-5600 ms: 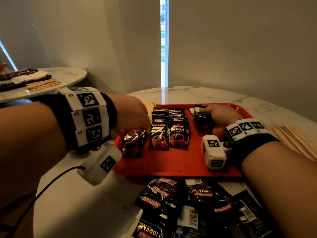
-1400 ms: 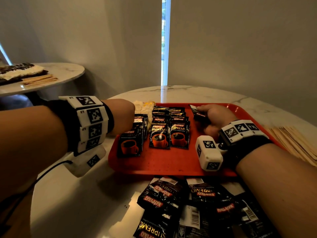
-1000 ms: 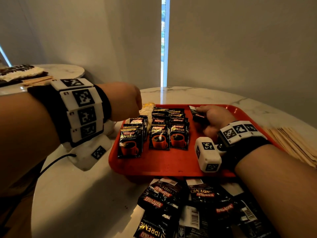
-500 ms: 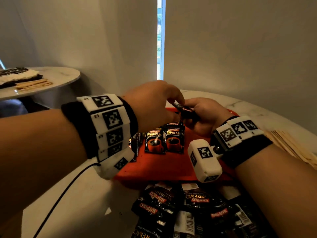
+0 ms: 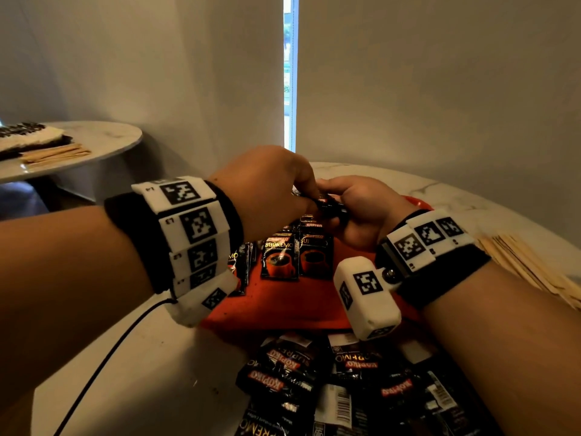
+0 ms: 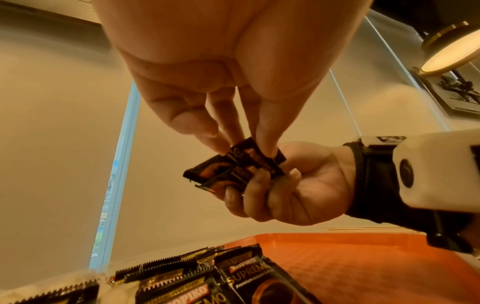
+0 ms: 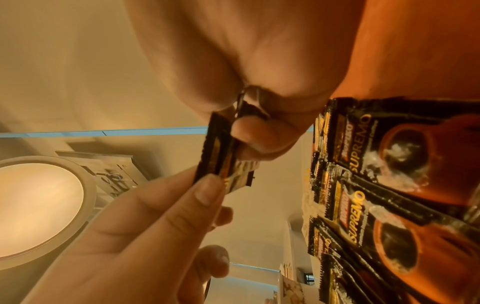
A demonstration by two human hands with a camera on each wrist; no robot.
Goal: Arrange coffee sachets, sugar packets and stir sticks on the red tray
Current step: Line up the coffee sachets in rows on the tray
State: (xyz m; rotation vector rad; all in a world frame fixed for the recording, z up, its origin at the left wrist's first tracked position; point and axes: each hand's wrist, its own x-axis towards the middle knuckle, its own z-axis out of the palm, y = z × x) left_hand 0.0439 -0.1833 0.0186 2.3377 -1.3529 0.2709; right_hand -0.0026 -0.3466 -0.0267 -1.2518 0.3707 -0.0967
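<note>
Several black-and-gold coffee sachets (image 6: 233, 170) between both hands, fanned.

Sachet rows (image 5: 294, 256) lie on the tray (image 5: 283, 306); loose sachets (image 5: 345, 388) before it, stir sticks (image 5: 531, 265) right.

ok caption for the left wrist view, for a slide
Left hand pinches one coffee sachet from the stack gripped in the right hand, above the red tray.

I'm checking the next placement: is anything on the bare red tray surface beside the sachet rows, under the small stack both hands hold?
Nothing visible. Both the left hand and right hand grip the sachet stack above the tray; its red surface right of the rows shows bare.
</note>
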